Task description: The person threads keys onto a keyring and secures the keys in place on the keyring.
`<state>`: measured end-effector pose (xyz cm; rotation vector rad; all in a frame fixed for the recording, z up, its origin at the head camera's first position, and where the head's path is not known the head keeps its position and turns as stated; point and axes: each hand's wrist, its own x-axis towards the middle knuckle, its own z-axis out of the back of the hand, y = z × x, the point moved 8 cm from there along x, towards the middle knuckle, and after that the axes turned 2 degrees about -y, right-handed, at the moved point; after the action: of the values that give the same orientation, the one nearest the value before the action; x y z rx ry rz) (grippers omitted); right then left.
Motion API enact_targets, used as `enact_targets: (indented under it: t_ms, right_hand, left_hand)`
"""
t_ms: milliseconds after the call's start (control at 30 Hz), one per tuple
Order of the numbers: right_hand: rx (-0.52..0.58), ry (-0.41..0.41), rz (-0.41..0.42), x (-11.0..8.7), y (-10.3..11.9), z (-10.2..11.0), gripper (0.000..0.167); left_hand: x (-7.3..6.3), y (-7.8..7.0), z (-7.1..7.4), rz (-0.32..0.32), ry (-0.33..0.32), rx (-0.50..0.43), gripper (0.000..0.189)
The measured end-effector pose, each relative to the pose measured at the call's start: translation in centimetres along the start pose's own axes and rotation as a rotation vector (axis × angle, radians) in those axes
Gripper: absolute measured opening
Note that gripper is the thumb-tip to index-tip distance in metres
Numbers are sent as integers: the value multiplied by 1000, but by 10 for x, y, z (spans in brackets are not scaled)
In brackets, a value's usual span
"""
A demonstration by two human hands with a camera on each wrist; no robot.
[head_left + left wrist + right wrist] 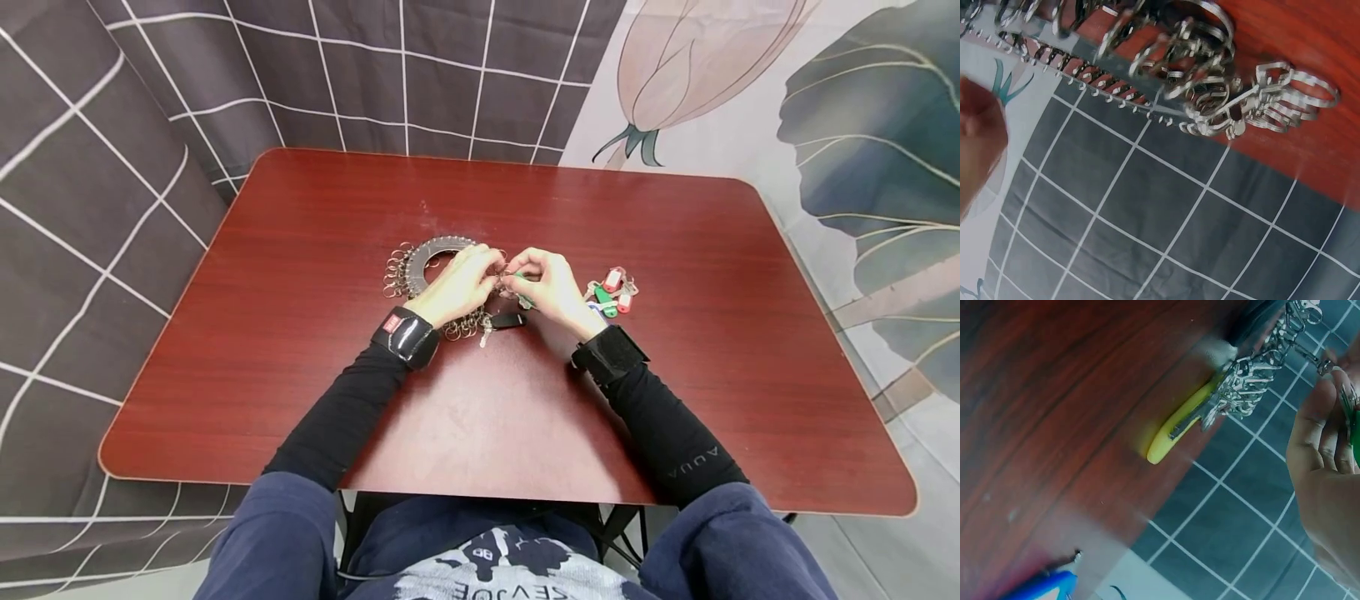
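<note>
A round grey disc hung with many metal rings lies mid-table. My left hand reaches over its right side, thumb and fingertips pinching a small metal ring there. Close by, my right hand holds a green key tag between thumb and curled fingers. Both sets of fingertips meet at the metal hardware, and their contact is partly hidden. Below the hands, a black key tag and a key lie by the disc. Metal rings fill the upper left wrist view.
Right of my hands lies a cluster of red, green and blue key tags with keys. A yellow tag rests by the rings in the right wrist view. The reddish table meets a dark checked curtain at the back.
</note>
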<state>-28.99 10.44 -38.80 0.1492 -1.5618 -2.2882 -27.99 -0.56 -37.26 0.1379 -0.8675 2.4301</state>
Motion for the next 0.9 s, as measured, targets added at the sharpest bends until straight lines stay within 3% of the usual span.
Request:
enact_targets:
  t_ms: [100,233,367,633,900]
  right_hand:
    - [127,9,-39,0,-5,-1,15]
    - [196,24,-46,-1,-6,-4,17]
    - [180,24,-21,-1,-3,-5,16]
    - [206,12,-32,0,-3,-3,15]
    - [188,22,-5,-1,0,-3,14]
  left_hand:
    - [-1,-2,2,-25,-37,-53,16]
    - [-2,3,1,10,-77,-101,17]
    - [-2,8,1,45,-100,-137,17]
    - [-1,4,5,1,-110,-149,14]
    - [1,10,4,76,-116,-176,13]
